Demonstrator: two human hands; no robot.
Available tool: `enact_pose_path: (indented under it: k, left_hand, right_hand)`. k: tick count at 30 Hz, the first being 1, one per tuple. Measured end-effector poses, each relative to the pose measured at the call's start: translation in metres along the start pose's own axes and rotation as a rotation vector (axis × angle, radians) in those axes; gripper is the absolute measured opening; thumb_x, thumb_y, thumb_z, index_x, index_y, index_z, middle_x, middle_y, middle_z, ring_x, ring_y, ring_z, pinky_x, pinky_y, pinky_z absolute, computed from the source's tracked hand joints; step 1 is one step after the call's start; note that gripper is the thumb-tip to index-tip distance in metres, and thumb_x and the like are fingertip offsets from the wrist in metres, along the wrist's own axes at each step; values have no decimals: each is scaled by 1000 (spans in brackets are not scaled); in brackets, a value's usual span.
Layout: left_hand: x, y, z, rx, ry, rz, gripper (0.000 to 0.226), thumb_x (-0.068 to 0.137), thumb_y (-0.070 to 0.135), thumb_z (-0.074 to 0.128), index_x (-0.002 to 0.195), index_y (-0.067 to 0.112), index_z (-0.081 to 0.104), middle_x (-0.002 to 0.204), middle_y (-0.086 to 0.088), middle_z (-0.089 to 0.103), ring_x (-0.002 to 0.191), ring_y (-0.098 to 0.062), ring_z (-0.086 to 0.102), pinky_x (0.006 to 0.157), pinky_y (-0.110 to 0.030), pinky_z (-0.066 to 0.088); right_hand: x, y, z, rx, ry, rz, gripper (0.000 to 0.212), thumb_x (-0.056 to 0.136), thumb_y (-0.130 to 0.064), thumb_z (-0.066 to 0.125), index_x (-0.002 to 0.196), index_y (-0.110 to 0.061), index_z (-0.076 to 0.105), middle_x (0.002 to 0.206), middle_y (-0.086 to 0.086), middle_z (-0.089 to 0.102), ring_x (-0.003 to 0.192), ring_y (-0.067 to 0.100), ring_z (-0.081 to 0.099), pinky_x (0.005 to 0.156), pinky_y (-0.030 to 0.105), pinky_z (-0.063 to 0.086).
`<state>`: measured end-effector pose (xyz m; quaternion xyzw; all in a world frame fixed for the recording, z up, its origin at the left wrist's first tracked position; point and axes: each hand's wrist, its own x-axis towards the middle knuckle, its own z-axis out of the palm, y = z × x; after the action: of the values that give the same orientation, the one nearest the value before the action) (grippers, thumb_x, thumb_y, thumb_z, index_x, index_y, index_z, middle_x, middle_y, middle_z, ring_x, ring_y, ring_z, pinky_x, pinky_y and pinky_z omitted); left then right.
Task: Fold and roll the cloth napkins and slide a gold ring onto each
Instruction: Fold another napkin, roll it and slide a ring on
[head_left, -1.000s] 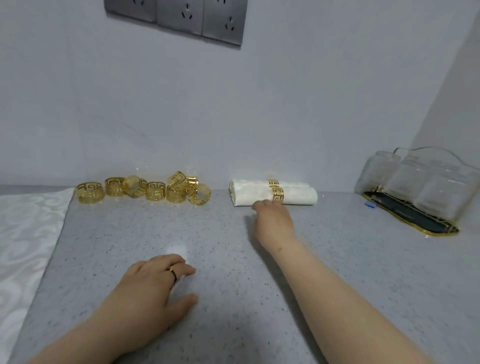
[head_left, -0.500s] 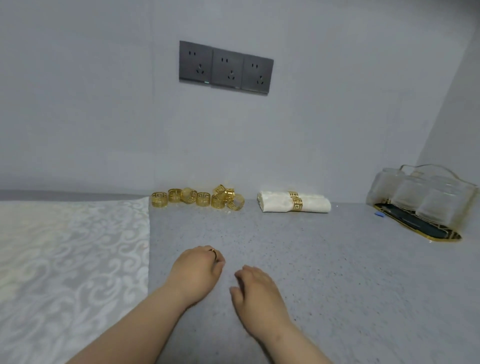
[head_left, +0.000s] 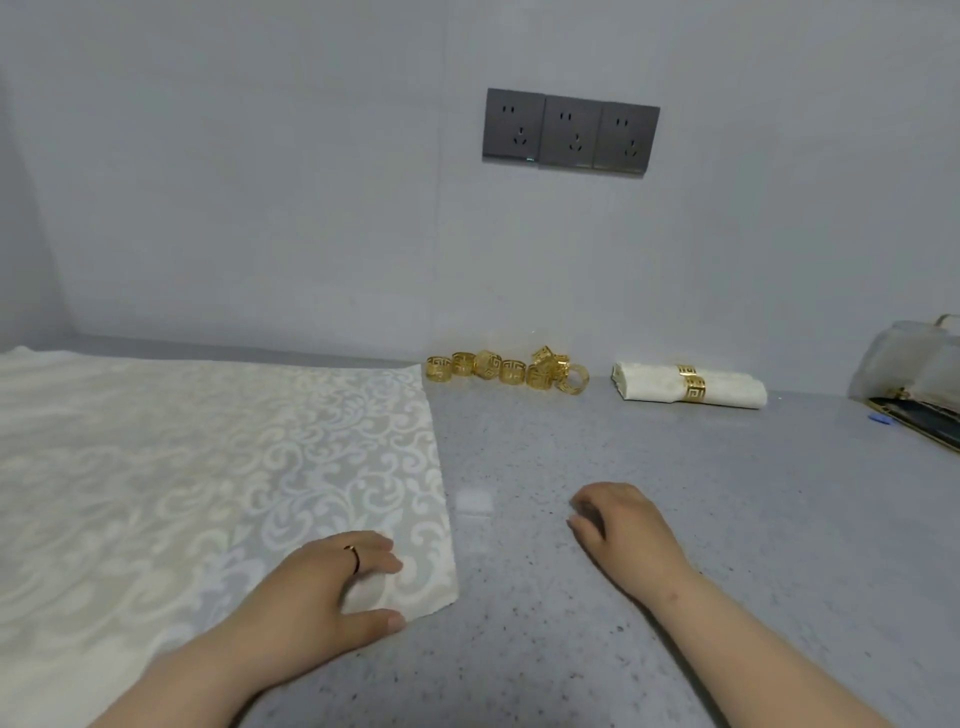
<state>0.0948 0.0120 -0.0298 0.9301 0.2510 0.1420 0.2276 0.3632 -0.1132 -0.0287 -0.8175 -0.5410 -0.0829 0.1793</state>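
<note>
a flat cloth napkin (head_left: 208, 467), cream with a scroll pattern, is spread over the left part of the grey speckled desk (head_left: 571, 649). the left hand (head_left: 332, 587) is laid on its near right corner, with the fingers (head_left: 382, 558) bent on the cloth and the thumb set at the near edge; whether the cloth is pinched cannot be told. the right hand (head_left: 623, 530) is rested palm down on the bare desk, right of the napkin and apart from it, its fingers loosely curled and nothing held. at the far edge, by the wall, a cluster of loose gold rings (head_left: 506, 369) is seen, and just right of it a rolled napkin (head_left: 727, 392) is laid, with a gold ring (head_left: 692, 388) fitted round its middle. three dark sockets (head_left: 569, 132) are mounted on the wall above.
</note>
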Motion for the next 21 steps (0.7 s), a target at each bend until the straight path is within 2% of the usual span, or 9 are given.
enact_pose_path:
  k: [2, 3, 6, 8, 10, 12, 15, 19, 21]
  left_hand:
    - [4, 6, 2, -15, 15, 6, 40, 57, 76, 61, 85, 56, 39, 106, 47, 22, 105, 23, 32, 79, 11, 20]
    - [4, 7, 3, -2, 30, 17, 29, 71, 58, 66, 83, 55, 40, 103, 46, 24, 103, 22, 34, 78, 11, 21]
    - [4, 5, 4, 31, 51, 59, 23, 83, 42, 60, 81, 55, 41, 98, 47, 25, 94, 28, 31, 77, 10, 23]
    - [4, 3, 4, 39, 60, 57, 14, 88, 40, 55, 93, 52, 51, 98, 47, 24, 103, 23, 36, 77, 8, 24]
    - [7, -1, 6, 40, 104, 58, 24, 91, 40, 49, 111, 36, 61, 105, 44, 33, 115, 11, 42, 76, 8, 24]
    - [7, 1, 7, 38, 141, 57, 46, 86, 55, 39, 113, 26, 63, 115, 31, 50, 114, 4, 48, 75, 4, 26]
    - [5, 5, 5, 20, 149, 34, 81, 61, 69, 19, 105, 20, 66, 108, 14, 64, 104, -5, 53, 75, -4, 35]
    - [-5, 10, -4, 34, 124, -12, 33, 72, 67, 49, 96, 44, 53, 95, 28, 55, 97, 3, 53, 78, -7, 36]
    - [-11, 11, -9, 134, 136, 52, 56, 62, 72, 45, 110, 45, 52, 100, 34, 52, 98, 8, 50, 74, -3, 33]
  right_hand:
    - [-3, -11, -5, 64, -26, -87, 39, 92, -38, 49, 126, -19, 51, 133, -5, 50, 125, 11, 40, 102, 19, 25]
    - [-6, -22, -9, 110, -71, -161, 47, 88, -46, 50, 128, -22, 50, 135, -7, 48, 125, 7, 38, 104, 18, 23]
    - [-20, -60, -13, 193, -237, -387, 84, 62, -72, 47, 133, -27, 45, 139, -12, 42, 121, -5, 27, 104, 9, 11]
    - [-25, -76, -6, 196, -266, -477, 75, 68, -60, 49, 133, -25, 46, 139, -10, 44, 126, 0, 31, 102, 7, 6]
    - [-25, -85, 2, 149, -193, -508, 58, 74, -49, 45, 124, -21, 57, 129, -4, 56, 122, 12, 48, 105, 18, 21]
    - [-21, -91, 10, 107, -88, -547, 43, 73, -42, 45, 103, -21, 68, 106, -4, 69, 99, 15, 65, 93, 28, 41]
    - [-16, -106, 16, 78, -37, -598, 29, 77, -32, 45, 83, -21, 71, 87, -5, 71, 82, 14, 67, 76, 22, 54]
    - [-15, -112, 9, 263, -41, -426, 35, 90, -26, 37, 106, -9, 63, 101, 8, 67, 92, 25, 58, 79, 30, 43]
    - [-17, -108, -1, 371, -4, -348, 40, 88, -34, 33, 106, -12, 61, 98, 6, 67, 87, 22, 59, 75, 28, 41]
